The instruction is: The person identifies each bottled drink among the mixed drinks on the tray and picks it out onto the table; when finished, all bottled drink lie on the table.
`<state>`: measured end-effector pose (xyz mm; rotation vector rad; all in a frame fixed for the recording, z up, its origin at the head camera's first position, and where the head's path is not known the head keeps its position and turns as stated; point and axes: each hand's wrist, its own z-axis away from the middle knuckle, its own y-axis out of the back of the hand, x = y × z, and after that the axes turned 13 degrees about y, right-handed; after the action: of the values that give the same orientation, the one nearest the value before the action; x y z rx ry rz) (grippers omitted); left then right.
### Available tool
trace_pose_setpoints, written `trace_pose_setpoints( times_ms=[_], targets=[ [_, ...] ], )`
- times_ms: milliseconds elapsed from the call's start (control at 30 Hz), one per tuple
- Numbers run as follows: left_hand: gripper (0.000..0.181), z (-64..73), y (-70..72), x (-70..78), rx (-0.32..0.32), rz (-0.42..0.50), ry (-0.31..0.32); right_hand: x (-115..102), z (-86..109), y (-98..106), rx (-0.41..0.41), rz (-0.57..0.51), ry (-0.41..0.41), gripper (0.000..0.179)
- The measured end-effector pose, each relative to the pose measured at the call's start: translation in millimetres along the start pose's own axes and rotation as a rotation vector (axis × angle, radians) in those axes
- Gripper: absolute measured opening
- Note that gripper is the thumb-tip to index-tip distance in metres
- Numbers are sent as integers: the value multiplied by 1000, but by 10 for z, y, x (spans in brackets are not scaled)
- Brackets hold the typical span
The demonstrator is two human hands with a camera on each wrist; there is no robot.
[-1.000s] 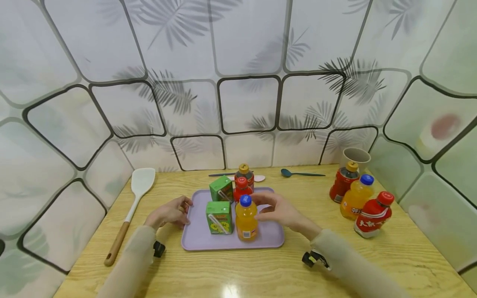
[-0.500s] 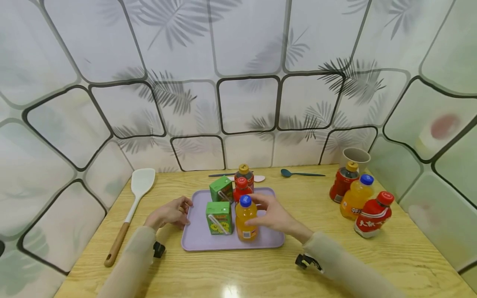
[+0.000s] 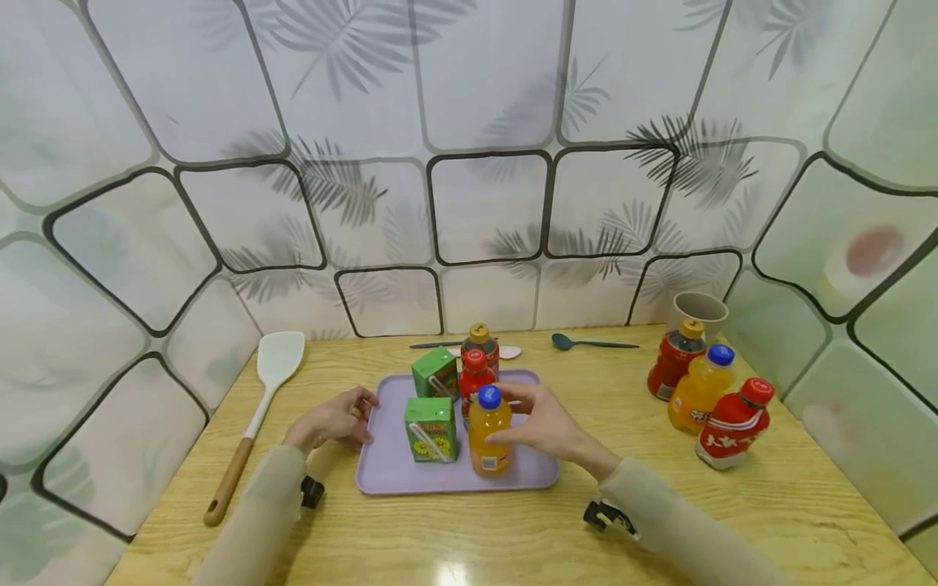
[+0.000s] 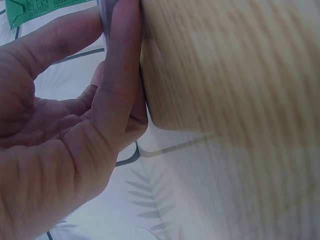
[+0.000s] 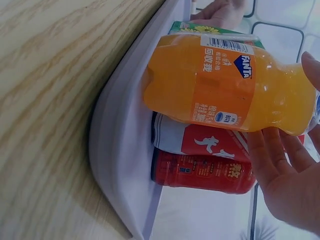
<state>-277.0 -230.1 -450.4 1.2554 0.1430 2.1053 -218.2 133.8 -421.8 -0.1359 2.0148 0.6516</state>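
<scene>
A bottle of orange Fanta [image 3: 489,439] with a blue cap stands upright on a lilac tray [image 3: 388,480]. My right hand [image 3: 545,423] holds the bottle from its right side, thumb in front and fingers behind, as the right wrist view shows close up. My left hand [image 3: 333,419] grips the tray's left rim with thumb and index finger; in the left wrist view the other fingers [image 4: 70,115] are curled. Left of the Fanta stands a green juice carton [image 3: 431,431], with a second carton [image 3: 436,374] behind it. A red-capped bottle [image 3: 475,378] and a yellow-capped bottle [image 3: 479,346] stand behind the Fanta.
At the right stand a yellow-capped dark bottle [image 3: 674,366], another orange bottle [image 3: 699,399], a red bottle [image 3: 733,427] and a cup [image 3: 701,308]. A white spatula [image 3: 264,399] lies left. Along the back lie a teal spoon [image 3: 593,342] and a pink spoon [image 3: 509,352].
My right hand has closed in round the Fanta bottle, and the bottle has shifted slightly to the right on the tray. My left hand stays at the rim.
</scene>
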Motion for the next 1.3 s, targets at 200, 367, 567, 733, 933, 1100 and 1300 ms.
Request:
trace_pose_setpoints(
  times_ms=[200,367,567,733,933,1100,1300],
  targets=[
    [59,-4,1,-1,3,5,5,-20,48,57,19,72,39,71],
    [58,4,1,6,6,9,7,-59,71,145,38,105,69,67],
    [59,7,4,6,4,11,5,-82,96,253,83,128,68,64],
    [60,11,0,7,5,8,7,-71,131,340,117,121,69,62],
    [60,13,-1,12,6,9,8,-58,159,430,147,114,57,59],
    [60,6,-1,7,1,13,6,-34,180,505,177,112,47,58],
    [59,0,0,3,5,10,11,18,217,612,232,142,37,60]
  ],
)
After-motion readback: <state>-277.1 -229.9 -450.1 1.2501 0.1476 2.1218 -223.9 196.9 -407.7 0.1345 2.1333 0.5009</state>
